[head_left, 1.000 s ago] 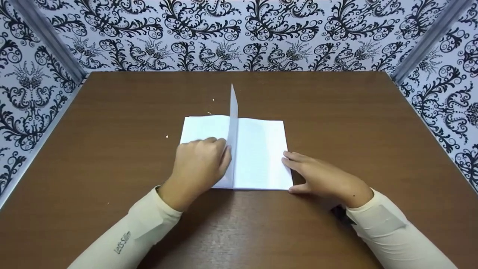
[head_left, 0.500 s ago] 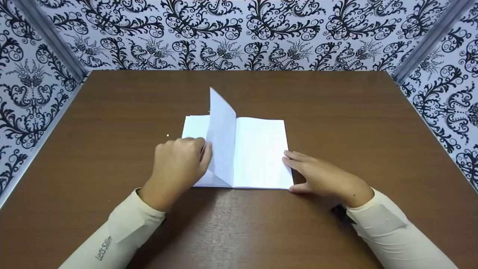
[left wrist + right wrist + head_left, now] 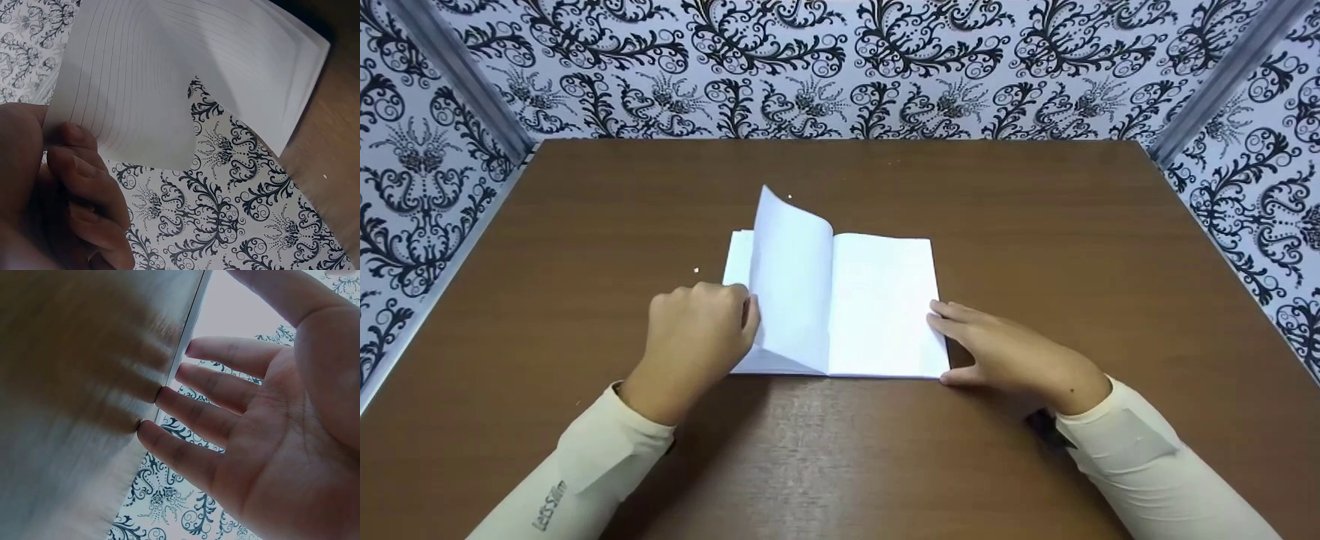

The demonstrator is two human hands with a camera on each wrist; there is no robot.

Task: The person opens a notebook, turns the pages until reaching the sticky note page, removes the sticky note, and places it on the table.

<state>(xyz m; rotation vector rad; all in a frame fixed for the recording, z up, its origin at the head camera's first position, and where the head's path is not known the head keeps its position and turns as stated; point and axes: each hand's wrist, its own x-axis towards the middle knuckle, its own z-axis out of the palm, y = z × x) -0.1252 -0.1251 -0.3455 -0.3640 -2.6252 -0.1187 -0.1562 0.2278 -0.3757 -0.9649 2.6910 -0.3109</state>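
Observation:
An open notebook (image 3: 881, 307) lies on the brown table, its pages white in the head view and ruled with lines in the left wrist view. One page (image 3: 793, 285) stands lifted and curved over the left half. My left hand (image 3: 697, 322) pinches that page's outer edge between thumb and curled fingers, as the left wrist view shows at the ruled page (image 3: 124, 95). On the other side my right hand (image 3: 1005, 349) rests its fairly straight fingers (image 3: 191, 413) against the notebook's right edge, thumb near the lower right corner.
The brown table (image 3: 840, 457) spreads around the notebook. Small white specks (image 3: 696, 270) lie left of and behind it. Walls with black scroll-patterned paper (image 3: 840, 67) stand at the back and both sides.
My left hand has moved left, carrying the page from nearly upright at the spine over toward the left half. My right hand has stayed in place.

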